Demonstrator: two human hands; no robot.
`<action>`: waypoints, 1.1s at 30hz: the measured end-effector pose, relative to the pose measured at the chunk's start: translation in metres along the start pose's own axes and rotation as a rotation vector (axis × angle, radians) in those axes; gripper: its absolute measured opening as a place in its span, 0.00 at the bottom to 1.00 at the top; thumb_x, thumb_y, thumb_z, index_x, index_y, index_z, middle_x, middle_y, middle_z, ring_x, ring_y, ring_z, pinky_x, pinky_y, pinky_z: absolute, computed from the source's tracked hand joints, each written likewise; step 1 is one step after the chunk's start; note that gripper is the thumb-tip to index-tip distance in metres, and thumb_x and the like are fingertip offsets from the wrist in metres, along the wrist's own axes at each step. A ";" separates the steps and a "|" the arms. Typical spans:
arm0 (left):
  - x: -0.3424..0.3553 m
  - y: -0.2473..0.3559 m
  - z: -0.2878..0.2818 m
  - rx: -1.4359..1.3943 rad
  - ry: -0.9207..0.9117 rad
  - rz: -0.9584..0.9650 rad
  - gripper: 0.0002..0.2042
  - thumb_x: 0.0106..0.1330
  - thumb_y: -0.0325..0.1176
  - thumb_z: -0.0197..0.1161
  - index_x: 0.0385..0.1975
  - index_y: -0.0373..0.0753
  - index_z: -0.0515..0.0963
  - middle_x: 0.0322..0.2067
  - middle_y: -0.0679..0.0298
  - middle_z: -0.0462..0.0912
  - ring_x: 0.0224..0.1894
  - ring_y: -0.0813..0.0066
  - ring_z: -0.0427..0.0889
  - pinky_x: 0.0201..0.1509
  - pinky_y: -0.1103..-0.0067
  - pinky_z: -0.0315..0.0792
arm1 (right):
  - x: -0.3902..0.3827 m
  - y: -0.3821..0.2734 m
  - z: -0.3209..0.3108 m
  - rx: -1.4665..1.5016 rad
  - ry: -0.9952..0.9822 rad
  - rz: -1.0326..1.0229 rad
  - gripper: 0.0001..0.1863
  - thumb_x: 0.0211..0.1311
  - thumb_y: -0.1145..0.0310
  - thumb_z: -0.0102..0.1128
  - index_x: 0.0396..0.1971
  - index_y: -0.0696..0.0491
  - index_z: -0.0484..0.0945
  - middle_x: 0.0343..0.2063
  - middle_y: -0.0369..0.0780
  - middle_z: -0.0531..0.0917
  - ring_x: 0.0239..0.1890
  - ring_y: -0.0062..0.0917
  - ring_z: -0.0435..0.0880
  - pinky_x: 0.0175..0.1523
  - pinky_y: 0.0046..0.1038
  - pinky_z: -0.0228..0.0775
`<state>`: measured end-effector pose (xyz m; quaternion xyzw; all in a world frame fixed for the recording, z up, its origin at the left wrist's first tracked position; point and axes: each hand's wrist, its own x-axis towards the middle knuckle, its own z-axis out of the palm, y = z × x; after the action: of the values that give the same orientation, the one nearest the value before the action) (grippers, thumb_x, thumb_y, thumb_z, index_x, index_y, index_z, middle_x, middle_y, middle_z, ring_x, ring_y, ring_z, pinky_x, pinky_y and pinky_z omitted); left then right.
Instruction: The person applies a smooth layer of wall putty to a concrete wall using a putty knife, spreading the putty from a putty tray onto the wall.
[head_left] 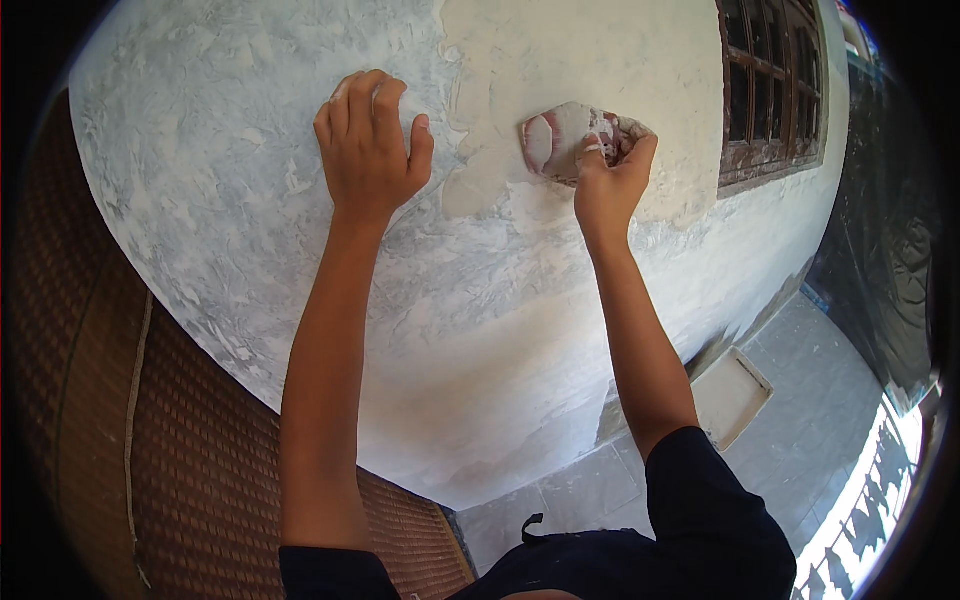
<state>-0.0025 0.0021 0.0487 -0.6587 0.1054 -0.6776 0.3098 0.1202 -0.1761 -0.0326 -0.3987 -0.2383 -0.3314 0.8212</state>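
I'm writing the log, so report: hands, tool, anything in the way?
Right hand gripping paste-smeared flat tool at wall. Left hand open at wall, no tool. Nothing seen blocking; window off right.

A brown-framed window (766, 72) and dark sheet (872, 215) hang right, woven brown panelling (205, 440) left, grey floor (815, 385) below.

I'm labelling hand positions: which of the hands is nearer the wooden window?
Right. The right hand, holding a smeared scraper, is left of the wooden window; the left hand is farther left, at the wall.
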 end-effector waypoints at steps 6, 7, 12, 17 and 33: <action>-0.001 -0.006 -0.004 0.017 0.003 0.012 0.17 0.62 0.38 0.54 0.49 0.40 0.67 0.49 0.58 0.74 0.53 0.58 0.70 0.56 0.63 0.57 | -0.001 -0.017 0.026 -0.141 -0.634 -0.278 0.15 0.49 0.81 0.56 0.38 0.60 0.67 0.32 0.53 0.80 0.37 0.47 0.81 0.42 0.35 0.73; 0.000 -0.006 -0.002 0.015 0.004 0.009 0.17 0.62 0.38 0.54 0.49 0.40 0.67 0.49 0.58 0.74 0.53 0.58 0.70 0.56 0.63 0.57 | 0.008 -0.019 0.031 -0.213 -0.748 -0.393 0.15 0.48 0.80 0.56 0.38 0.60 0.67 0.33 0.55 0.80 0.38 0.49 0.80 0.43 0.37 0.72; -0.002 -0.005 0.000 0.003 0.028 0.020 0.16 0.63 0.39 0.53 0.49 0.40 0.67 0.48 0.58 0.74 0.51 0.59 0.71 0.55 0.64 0.58 | 0.042 -0.038 0.036 -0.030 -0.494 -0.297 0.15 0.48 0.80 0.56 0.38 0.60 0.68 0.35 0.54 0.81 0.42 0.47 0.81 0.47 0.37 0.73; -0.006 -0.008 -0.003 0.016 0.040 0.015 0.16 0.64 0.40 0.52 0.49 0.41 0.67 0.47 0.58 0.74 0.50 0.59 0.71 0.54 0.63 0.58 | 0.028 -0.032 0.040 -0.360 -1.002 -0.512 0.17 0.47 0.80 0.57 0.40 0.60 0.69 0.36 0.53 0.81 0.42 0.47 0.81 0.48 0.36 0.73; -0.006 -0.008 0.001 0.046 0.054 0.008 0.17 0.65 0.41 0.52 0.50 0.41 0.67 0.47 0.58 0.74 0.50 0.60 0.70 0.54 0.64 0.58 | 0.077 -0.042 0.042 -0.184 -0.835 -0.490 0.14 0.55 0.81 0.56 0.42 0.57 0.68 0.39 0.44 0.82 0.42 0.29 0.81 0.51 0.29 0.71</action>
<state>-0.0039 0.0116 0.0481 -0.6324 0.1005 -0.6962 0.3245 0.1352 -0.1891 0.0625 -0.5005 -0.6035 -0.3466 0.5149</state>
